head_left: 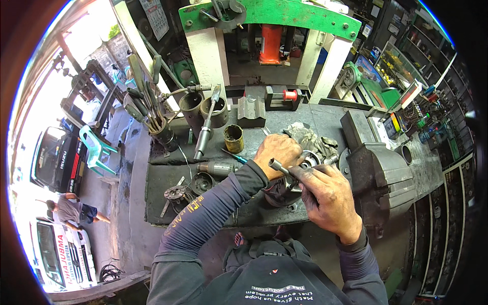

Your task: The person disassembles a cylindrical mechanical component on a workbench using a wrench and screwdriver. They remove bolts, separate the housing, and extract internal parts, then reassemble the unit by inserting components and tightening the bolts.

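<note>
My right hand (328, 195) is closed around a metal socket wrench, whose hollow socket end (276, 164) sticks out to the left past the fingertips. My left hand (279, 152) reaches across to the far side of a round metal housing (278, 197). Its fingers are curled, and what they grip is hidden. A bright metal ring (310, 159) shows at the top of the housing, between the two hands. Crumpled, soiled whitish work gloves or rags (310, 138) lie just beyond. To the left, a cylindrical metal part (216, 169) rests on the bench.
A heavy bench vise (384, 173) stands close on the right. Left of the hands are a grimy yellow can (234, 139), a disc-shaped part (176, 193) and a container of tools (165, 137). A green press frame (290, 14) rises behind. One person (76, 209) walks outside, far left.
</note>
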A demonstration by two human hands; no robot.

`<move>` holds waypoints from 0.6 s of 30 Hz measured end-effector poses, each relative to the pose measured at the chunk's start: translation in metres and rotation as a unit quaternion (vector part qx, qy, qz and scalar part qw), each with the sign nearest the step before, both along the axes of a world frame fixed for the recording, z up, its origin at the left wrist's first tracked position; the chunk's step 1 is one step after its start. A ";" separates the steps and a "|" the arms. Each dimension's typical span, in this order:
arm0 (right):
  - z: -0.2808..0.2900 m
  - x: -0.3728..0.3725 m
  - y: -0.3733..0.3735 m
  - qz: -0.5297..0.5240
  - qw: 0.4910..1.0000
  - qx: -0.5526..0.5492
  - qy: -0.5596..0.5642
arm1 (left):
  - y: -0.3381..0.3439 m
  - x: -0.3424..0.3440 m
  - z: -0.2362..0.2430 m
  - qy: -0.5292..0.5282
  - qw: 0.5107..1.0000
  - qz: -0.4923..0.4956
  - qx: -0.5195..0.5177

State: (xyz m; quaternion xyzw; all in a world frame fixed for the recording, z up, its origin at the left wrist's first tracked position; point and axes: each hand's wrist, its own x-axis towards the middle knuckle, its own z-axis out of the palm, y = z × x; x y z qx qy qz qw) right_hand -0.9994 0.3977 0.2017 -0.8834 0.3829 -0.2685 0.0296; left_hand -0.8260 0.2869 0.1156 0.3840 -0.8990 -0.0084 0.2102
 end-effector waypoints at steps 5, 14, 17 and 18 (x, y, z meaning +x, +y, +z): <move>-0.002 -0.001 0.001 -0.002 1.000 -0.004 -0.005 | 0.005 -0.003 0.010 0.072 0.993 0.093 -0.021; -0.002 0.006 0.001 -0.044 0.998 -0.051 0.021 | 0.094 0.089 -0.095 0.262 0.890 0.300 0.224; -0.003 0.011 0.006 -0.090 0.991 -0.081 0.058 | 0.128 0.101 -0.160 0.156 0.898 0.350 0.216; -0.004 0.013 0.009 -0.112 0.987 -0.091 0.076 | 0.130 0.104 -0.172 0.131 0.891 0.357 0.250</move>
